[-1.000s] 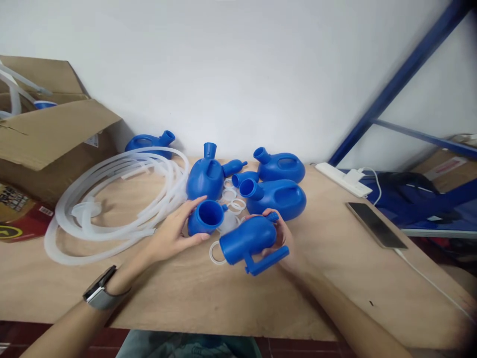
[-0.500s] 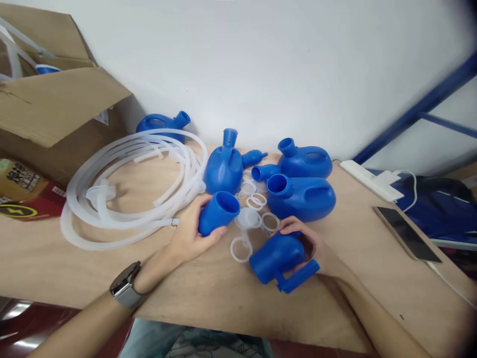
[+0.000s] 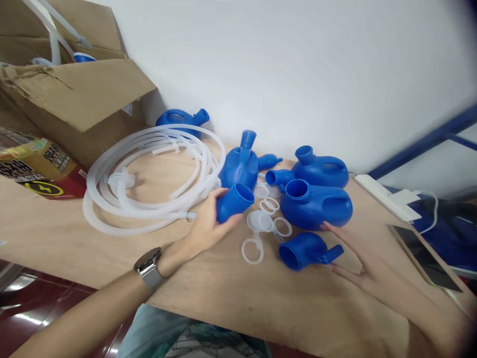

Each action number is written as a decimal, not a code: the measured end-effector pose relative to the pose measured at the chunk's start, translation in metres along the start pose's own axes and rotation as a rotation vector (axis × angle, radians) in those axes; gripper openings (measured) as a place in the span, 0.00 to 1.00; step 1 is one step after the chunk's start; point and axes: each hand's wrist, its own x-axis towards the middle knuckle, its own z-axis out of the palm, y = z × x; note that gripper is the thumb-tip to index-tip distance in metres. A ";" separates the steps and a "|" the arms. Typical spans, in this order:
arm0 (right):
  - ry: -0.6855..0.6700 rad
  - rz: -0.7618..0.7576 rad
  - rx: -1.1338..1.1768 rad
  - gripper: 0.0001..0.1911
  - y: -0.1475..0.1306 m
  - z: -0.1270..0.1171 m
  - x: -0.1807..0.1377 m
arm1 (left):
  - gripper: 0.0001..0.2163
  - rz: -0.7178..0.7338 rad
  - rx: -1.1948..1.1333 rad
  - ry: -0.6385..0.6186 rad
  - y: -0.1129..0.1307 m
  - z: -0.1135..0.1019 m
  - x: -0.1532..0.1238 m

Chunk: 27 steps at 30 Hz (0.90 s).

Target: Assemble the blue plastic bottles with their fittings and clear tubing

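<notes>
My left hand (image 3: 204, 229) grips a blue plastic funnel-shaped cup (image 3: 234, 202), its mouth facing up and right. Flat on the wooden table (image 3: 223, 293), fingers spread, my right hand (image 3: 363, 263) rests just right of a blue cup with a side handle (image 3: 305, 250) that lies on its side, and holds nothing. Clear plastic rings and a clear cap (image 3: 261, 221) lie between the two cups. Behind them sit three blue jug-shaped bottles (image 3: 316, 205), (image 3: 322, 170), (image 3: 239, 166).
A coil of translucent tubing (image 3: 149, 179) lies at the left, with another blue jug (image 3: 181, 119) behind it. An open cardboard box (image 3: 74, 94) and a printed packet (image 3: 35, 164) stand far left. A white power strip (image 3: 387, 198) and a phone (image 3: 425, 256) lie at the right.
My right hand set the handled blue cup down on the table and opened beside it. My left hand kept hold of the funnel cup. The view swung left.
</notes>
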 end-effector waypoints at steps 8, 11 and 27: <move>-0.023 -0.629 -0.324 0.18 -0.123 0.091 0.039 | 0.24 0.117 -0.010 0.019 -0.003 -0.004 0.008; -0.031 -0.638 -0.424 0.20 -0.124 0.117 0.053 | 0.25 0.047 -0.075 -0.010 -0.007 -0.004 0.010; 0.090 -0.030 0.738 0.19 -0.112 0.047 0.127 | 0.26 0.169 -0.127 -0.166 -0.010 -0.005 0.006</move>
